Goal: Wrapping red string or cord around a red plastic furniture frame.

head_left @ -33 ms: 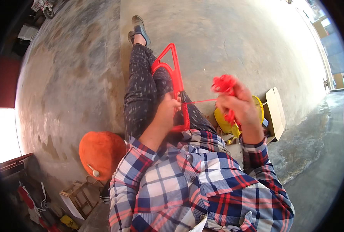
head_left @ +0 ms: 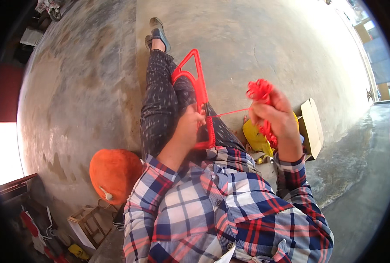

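Nearest the camera, a plaid shirt [head_left: 221,215] in blue, red and white was seen, its sleeves leading out to both hands. The left hand [head_left: 189,127] was closed around the lower part of a red wire frame [head_left: 200,94], the fingers [head_left: 199,117] wrapped tight on the wrapped bar. The frame was laid along the lap, over the dark speckled trousers [head_left: 160,105], its triangular end pointed away from the body. To the right of the frame, the right hand [head_left: 276,116] was raised, its fingers clenched on a bundle of red cord [head_left: 260,91]; a single strand [head_left: 230,112] was stretched taut from that bundle back to the frame. Beyond the right hand, a yellow container [head_left: 254,136] and a cardboard box [head_left: 312,125] were set on the concrete floor [head_left: 94,87]. To the left of the frame, near the hip, an orange rounded object [head_left: 114,173] was placed. Farthest from the frame, a sandalled foot [head_left: 157,33] was rested on the floor.

The step in hand was judged to be the winding of cord around the frame, with part of the bar already covered. The next move would seem to call for the bundle being passed around the bar while tension was held on the strand.
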A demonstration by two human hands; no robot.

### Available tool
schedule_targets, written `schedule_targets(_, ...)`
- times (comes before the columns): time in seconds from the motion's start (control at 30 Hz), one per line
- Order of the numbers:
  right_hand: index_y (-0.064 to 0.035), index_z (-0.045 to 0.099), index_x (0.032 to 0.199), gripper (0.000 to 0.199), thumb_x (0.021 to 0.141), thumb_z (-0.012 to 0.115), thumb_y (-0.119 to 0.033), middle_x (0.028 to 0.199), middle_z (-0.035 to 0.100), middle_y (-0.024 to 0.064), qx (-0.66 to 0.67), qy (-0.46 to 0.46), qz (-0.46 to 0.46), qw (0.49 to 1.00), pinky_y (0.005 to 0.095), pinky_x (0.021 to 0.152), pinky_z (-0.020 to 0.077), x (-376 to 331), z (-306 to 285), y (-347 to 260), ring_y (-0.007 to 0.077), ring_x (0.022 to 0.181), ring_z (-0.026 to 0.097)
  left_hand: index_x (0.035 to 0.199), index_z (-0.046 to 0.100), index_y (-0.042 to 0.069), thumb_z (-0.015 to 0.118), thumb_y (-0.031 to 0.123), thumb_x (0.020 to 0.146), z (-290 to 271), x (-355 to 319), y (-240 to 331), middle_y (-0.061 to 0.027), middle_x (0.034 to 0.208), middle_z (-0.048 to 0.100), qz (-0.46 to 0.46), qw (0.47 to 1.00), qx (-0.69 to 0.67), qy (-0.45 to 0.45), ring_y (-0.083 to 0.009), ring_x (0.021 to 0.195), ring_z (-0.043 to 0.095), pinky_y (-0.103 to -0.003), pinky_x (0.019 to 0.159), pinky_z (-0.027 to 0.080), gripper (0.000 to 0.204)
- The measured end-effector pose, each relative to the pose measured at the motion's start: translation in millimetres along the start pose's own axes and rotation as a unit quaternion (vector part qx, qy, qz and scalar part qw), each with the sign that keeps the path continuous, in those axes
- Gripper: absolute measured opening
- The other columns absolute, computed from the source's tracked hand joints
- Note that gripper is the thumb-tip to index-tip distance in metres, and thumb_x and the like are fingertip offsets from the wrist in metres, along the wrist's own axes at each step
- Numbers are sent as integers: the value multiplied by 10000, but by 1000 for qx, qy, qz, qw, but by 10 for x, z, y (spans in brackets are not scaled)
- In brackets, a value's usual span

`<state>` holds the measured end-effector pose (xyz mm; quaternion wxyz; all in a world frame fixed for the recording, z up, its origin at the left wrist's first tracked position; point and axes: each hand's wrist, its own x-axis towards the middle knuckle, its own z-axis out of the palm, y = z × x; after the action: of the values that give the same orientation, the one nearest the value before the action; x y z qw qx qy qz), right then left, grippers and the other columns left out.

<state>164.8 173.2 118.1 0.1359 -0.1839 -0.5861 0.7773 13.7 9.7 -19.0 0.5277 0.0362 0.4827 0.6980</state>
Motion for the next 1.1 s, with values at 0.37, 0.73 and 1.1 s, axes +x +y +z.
schedule_targets(0.37, -32, 572, 1174, 252, 954, 559, -154, 988, 627, -25, -163, 156, -4, 974, 197, 805, 391, 235, -277, 585, 33, 872, 499, 1207, 472, 8, 500, 1, 780, -154, -134, 64, -68, 1120, 549, 4, 998, -57, -6, -169, 1057, 530, -300, 963, 392, 428)
schedule_targets(0.73, -81, 585, 987, 120, 944, 579, -193, 710, 570, 6, 10, 128, 109, 986, 208, 533, 357, 202, -238, 709, 55, 598, 483, 1163, 492, 7, 592, 12, 821, -242, -159, 13, -71, 1106, 535, 68, 997, 41, 18, -142, 1011, 531, -264, 946, 408, 356)
schedule_targets(1.1, -16, 608, 1076, 183, 937, 582, -133, 815, 618, 0, 114, 47, 213, 969, 192, 579, 428, 302, 293, 962, 53, 650, 544, 924, 638, 3, 665, 14, 842, -139, -173, 98, 5, 815, 636, 222, 914, 338, 35, -56, 722, 535, -215, 665, 453, 87)
